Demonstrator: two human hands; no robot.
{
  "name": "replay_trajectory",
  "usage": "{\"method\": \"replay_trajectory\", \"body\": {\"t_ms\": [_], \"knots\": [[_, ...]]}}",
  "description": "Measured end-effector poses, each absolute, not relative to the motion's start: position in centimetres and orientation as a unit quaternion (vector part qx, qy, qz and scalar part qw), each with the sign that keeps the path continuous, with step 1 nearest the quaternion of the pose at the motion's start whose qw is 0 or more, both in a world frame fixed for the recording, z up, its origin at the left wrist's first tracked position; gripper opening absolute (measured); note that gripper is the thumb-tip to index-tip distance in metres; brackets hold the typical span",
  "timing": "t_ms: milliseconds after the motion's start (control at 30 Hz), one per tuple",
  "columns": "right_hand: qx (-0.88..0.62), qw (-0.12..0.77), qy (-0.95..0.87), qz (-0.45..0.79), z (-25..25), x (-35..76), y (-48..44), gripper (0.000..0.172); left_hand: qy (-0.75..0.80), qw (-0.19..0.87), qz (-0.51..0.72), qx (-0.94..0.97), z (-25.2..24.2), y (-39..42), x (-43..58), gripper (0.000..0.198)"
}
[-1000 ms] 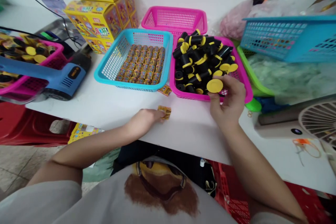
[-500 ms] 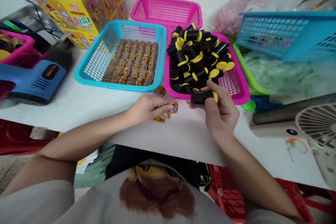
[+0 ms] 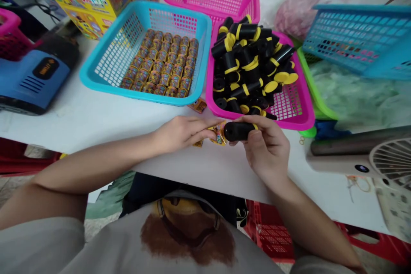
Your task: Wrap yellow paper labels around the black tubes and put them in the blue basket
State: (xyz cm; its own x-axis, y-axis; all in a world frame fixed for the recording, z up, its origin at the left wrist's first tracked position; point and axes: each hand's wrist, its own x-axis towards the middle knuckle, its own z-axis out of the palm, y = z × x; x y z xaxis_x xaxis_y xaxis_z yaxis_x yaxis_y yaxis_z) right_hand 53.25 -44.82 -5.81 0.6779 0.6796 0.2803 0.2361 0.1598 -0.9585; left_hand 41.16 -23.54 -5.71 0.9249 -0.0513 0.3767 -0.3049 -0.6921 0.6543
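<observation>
**What is the right hand doing?**
The right hand [image 3: 266, 150] is holding a black tube [image 3: 239, 131] with a yellow cap. Its fingers [image 3: 266, 125] are closed around the tube.

**And the left hand?**
The left hand [image 3: 183, 133] is low over the white bench [image 3: 96, 126]. Its fingers [image 3: 205, 130] are on a small yellow and orange paper [image 3: 218, 133]. I cannot tell if they grip it or just press on it.

**Does the tube touch the paper?**
The tube is right beside the paper. I cannot tell if they touch.

**Where are the other tubes?**
They are in a big heap [image 3: 247, 62] in a pink basket [image 3: 303, 113], just past the hands.

**What else is close by?**
A blue basket [image 3: 96, 75] sits beside the pink one. It has neat rows of small gold rolls [image 3: 160, 62]. One more little paper [image 3: 198, 105] lies on the bench near its corner.
</observation>
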Motion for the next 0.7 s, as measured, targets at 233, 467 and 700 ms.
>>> {"method": "replay_trajectory", "body": {"t_ms": [233, 467, 700], "knots": [[-0.61, 0.684, -0.36, 0.175, -5.8, 53.9, -44.8, 0.027, -0.019, 0.569, 0.17, 0.805, -4.6, -24.2, 41.5, 0.017], [-0.609, 0.684, -0.367, 0.163, -5.8, 54.2, -45.1, 0.021, 0.03, 0.61, 0.126, 0.781, -4.6, -24.1, 41.4, 0.026], [-0.66, 0.649, -0.37, 0.083, -6.0, 54.1, -45.5, 0.028, -0.091, 0.493, 0.125, 0.856, -4.9, -23.8, 41.2, 0.043]]}}
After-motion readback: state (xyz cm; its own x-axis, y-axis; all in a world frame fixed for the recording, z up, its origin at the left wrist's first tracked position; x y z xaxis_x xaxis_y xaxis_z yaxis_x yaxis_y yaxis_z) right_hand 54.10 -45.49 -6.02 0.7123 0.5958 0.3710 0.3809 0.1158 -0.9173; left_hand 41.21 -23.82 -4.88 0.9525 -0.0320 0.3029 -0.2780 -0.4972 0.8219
